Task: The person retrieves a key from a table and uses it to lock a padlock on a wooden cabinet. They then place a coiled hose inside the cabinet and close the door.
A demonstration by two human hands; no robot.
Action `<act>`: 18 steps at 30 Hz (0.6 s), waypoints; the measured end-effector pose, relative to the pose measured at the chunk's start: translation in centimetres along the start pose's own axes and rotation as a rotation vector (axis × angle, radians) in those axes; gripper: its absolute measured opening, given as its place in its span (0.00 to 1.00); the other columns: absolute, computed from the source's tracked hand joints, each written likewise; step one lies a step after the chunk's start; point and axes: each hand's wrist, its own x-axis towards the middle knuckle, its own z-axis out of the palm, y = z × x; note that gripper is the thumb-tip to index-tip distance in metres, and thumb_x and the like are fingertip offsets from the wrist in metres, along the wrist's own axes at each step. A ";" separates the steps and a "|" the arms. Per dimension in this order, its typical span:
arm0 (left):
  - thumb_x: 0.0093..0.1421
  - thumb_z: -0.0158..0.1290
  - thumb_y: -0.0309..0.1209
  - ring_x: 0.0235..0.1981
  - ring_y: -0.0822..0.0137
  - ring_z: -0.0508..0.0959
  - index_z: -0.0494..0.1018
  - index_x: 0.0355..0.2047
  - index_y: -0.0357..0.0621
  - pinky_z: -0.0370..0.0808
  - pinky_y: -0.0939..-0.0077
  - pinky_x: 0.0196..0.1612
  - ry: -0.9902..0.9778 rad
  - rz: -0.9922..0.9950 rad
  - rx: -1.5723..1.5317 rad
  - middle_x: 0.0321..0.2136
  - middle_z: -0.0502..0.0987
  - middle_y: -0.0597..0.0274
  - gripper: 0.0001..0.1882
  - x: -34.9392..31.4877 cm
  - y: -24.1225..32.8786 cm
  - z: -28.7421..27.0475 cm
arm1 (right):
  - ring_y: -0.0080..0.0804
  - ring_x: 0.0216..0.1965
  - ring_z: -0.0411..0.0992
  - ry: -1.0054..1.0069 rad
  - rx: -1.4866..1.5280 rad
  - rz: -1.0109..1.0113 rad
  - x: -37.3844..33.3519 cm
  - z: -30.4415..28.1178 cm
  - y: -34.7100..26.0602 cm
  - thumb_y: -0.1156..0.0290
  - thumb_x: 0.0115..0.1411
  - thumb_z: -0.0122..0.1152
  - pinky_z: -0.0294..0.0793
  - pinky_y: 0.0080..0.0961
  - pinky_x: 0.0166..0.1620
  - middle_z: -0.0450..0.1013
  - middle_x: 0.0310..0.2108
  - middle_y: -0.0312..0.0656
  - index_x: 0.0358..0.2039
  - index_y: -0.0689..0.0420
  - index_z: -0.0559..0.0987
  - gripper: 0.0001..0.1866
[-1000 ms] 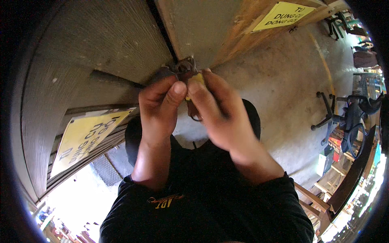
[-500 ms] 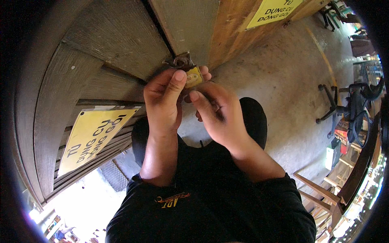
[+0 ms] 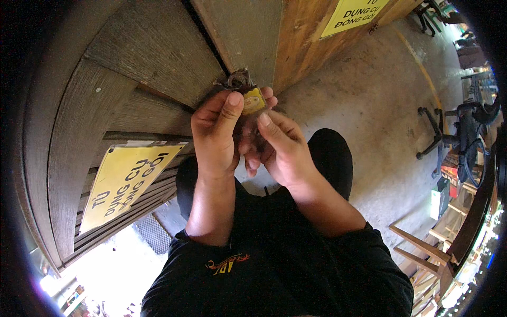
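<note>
With our left hand [image 3: 215, 129], we grasp a yellow padlock [image 3: 254, 102] between the fingers, just beside the dark metal latch [image 3: 237, 80] at the edge of the wooden cabinet [image 3: 163, 53]. Our right hand [image 3: 285, 150] curls near it; blur means we cannot tell whether its fingers grip anything.

At upper centre, padlock [image 3: 254, 102] in left fingers [image 3: 231, 105], just below latch [image 3: 238, 80]; just below padlock, right fingers [image 3: 275, 135]. Across left and upper left, cabinet [image 3: 153, 58] with sign [image 3: 129, 185] on it; at upper right, second sign [image 3: 353, 18] on panel [image 3: 301, 39]. On floor [image 3: 364, 100] near right edge, chair [image 3: 441, 137].
</note>
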 end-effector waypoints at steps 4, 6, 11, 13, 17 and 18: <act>0.67 0.53 0.33 0.32 0.64 0.83 0.77 0.38 0.29 0.81 0.76 0.34 -0.051 -0.121 0.026 0.39 0.82 0.40 0.15 -0.3 0.5 -0.5 | 0.27 0.18 0.70 -0.063 0.195 0.088 0.5 -0.7 -0.7 0.58 0.71 0.51 0.71 0.25 0.19 0.75 0.27 0.43 0.31 0.59 0.74 0.17; 0.67 0.54 0.31 0.29 0.66 0.82 0.78 0.39 0.28 0.80 0.79 0.31 -0.054 -0.067 0.051 0.40 0.82 0.40 0.14 -0.5 -0.2 -0.6 | 0.26 0.18 0.69 -0.107 0.257 0.111 0.8 -0.6 -0.6 0.60 0.70 0.52 0.71 0.24 0.19 0.75 0.27 0.43 0.33 0.59 0.73 0.15; 0.66 0.55 0.29 0.22 0.70 0.79 0.77 0.42 0.28 0.72 0.86 0.18 -0.067 -0.082 0.020 0.42 0.81 0.39 0.13 -0.6 0.0 -1.0 | 0.25 0.17 0.69 -0.047 0.061 0.074 0.9 -0.9 -0.8 0.63 0.69 0.54 0.69 0.22 0.19 0.75 0.26 0.44 0.39 0.60 0.74 0.12; 0.66 0.55 0.29 0.22 0.71 0.79 0.77 0.42 0.27 0.71 0.85 0.17 -0.034 -0.076 -0.009 0.41 0.81 0.40 0.13 -0.7 -0.2 -0.1 | 0.25 0.17 0.69 -0.014 -0.213 -0.052 0.8 -1.4 -0.6 0.64 0.69 0.55 0.69 0.22 0.19 0.75 0.26 0.44 0.40 0.60 0.75 0.11; 0.65 0.55 0.28 0.20 0.72 0.78 0.77 0.41 0.27 0.73 0.83 0.17 0.003 -0.063 0.017 0.38 0.82 0.42 0.13 -0.8 -0.2 -0.1 | 0.25 0.17 0.70 0.039 -0.295 -0.077 0.5 -1.0 -0.4 0.63 0.68 0.56 0.69 0.22 0.19 0.76 0.25 0.44 0.34 0.61 0.75 0.13; 0.65 0.55 0.28 0.19 0.73 0.77 0.77 0.41 0.27 0.74 0.83 0.18 0.009 -0.055 0.044 0.38 0.82 0.43 0.13 -0.7 -0.3 -0.3 | 0.25 0.17 0.69 -0.002 -0.130 0.016 0.5 -1.0 -0.7 0.64 0.68 0.55 0.68 0.22 0.18 0.76 0.26 0.44 0.35 0.61 0.75 0.12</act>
